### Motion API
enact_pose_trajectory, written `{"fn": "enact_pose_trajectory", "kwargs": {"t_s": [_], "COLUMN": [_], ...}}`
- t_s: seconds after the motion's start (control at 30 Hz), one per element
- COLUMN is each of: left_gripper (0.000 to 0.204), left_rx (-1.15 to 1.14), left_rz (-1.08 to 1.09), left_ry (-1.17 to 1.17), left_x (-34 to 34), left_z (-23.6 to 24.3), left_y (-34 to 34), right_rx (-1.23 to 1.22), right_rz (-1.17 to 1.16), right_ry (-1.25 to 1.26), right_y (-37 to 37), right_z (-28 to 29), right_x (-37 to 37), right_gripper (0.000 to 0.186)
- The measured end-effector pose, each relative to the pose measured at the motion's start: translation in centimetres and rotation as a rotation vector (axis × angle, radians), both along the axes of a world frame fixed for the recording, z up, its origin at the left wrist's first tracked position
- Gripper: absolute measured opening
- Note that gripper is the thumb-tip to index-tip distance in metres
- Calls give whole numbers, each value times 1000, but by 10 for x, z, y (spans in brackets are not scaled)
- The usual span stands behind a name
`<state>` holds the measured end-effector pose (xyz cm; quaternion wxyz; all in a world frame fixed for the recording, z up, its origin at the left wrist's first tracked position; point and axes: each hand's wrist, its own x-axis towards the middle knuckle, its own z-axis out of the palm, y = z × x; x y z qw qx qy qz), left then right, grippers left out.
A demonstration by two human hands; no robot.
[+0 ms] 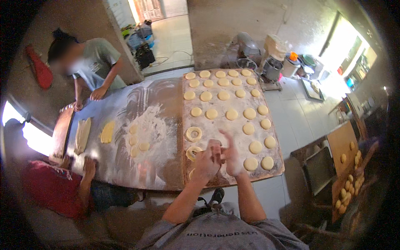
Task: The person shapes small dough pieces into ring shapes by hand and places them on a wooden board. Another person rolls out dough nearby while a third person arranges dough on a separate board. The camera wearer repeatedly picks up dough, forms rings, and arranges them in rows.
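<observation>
My left hand is closed over the floury wooden board; whatever it grips, if anything, is hidden by blur and by the fingers. Close against it is my right hand, blurred, with fingers stretched out and apart. Just left of my hands lie a dough ring with a hole in its middle and another dough ring partly covered by my left hand. Flat round dough pieces are spread in rows over the board, ahead of my hands and to their right.
Left of the board, a metal-topped table carries flour, several small dough rounds, a yellow slab and a long dough strip. Two people work at its left end. A tray of dough balls stands right; mixers stand behind.
</observation>
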<state>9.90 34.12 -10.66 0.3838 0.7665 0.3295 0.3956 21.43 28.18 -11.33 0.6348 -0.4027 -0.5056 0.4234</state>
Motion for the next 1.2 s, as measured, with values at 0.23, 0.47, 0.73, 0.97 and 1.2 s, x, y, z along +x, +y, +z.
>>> {"fn": "enact_pose_trajectory", "kwargs": {"t_s": [0.23,0.47,0.73,0.97,1.2], "left_gripper": [30,52,72,69,41], "left_rx": [-53,-96,1,145,189], "left_rz": [22,250,48,71,-135], "left_ry": [97,668,908,811,816], "left_x": [16,35,0,16,10], "left_z": [6,-10,-13,-26,-26], "left_y": [-4,52,40,43,-30], "right_rx": [-387,-733,-663,-542,-939], "right_rz": [-159,-552,-478,-541,-636], "right_ry": [18,-742,-1286,-1065,-1135], "right_y": [-8,49,27,15,-97], "right_z": [-6,6,-33,-28,-7], "right_x": [19,18,14,29,72], "right_gripper": [60,83,82,73,33]}}
